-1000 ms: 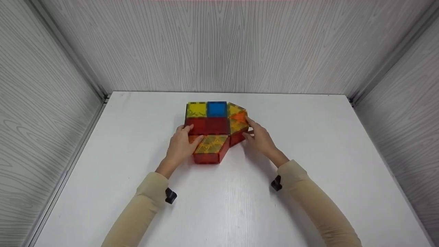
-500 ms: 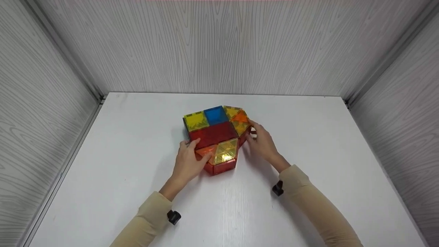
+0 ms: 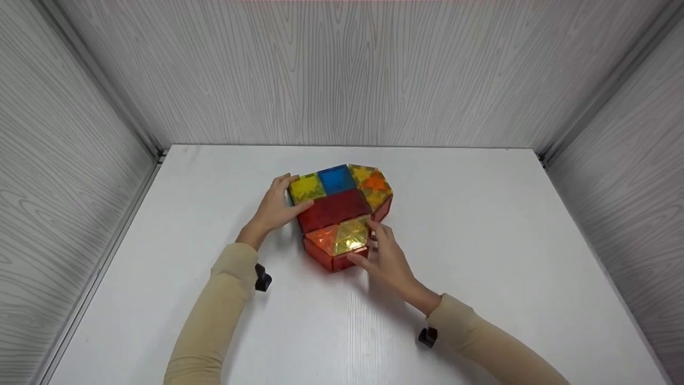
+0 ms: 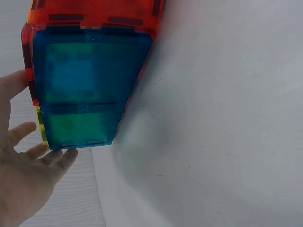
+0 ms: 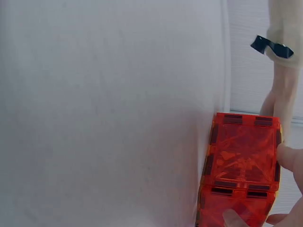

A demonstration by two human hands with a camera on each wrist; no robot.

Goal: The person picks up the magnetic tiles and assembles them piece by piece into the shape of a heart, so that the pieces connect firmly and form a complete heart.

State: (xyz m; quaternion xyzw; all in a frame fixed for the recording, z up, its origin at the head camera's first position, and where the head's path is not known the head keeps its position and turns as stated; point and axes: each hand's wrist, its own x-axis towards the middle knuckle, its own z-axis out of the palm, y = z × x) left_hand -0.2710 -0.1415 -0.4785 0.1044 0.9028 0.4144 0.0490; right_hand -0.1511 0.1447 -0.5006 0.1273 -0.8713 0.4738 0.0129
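Note:
A low block of translucent magnetic tiles sits on the table, a bit turned. Its top shows a yellow square, a blue square, a dark red stretch, and two lobes of yellow and orange triangles with red side walls. At its left side, my left hand grips it, thumb over the red top and fingers at the yellow corner; a blue side wall shows in the left wrist view. My right hand holds the front lobe, thumb on its red front wall and fingers along its right side.
The white table runs to a grey wood-grain back wall, with similar panels on both sides. Each sleeve cuff carries a small black clip-like piece.
The tile block has turned counterclockwise, its front lobe swinging right. My left hand has shifted from the front left to the far left corner. My right hand has moved from right lobe to front lobe.

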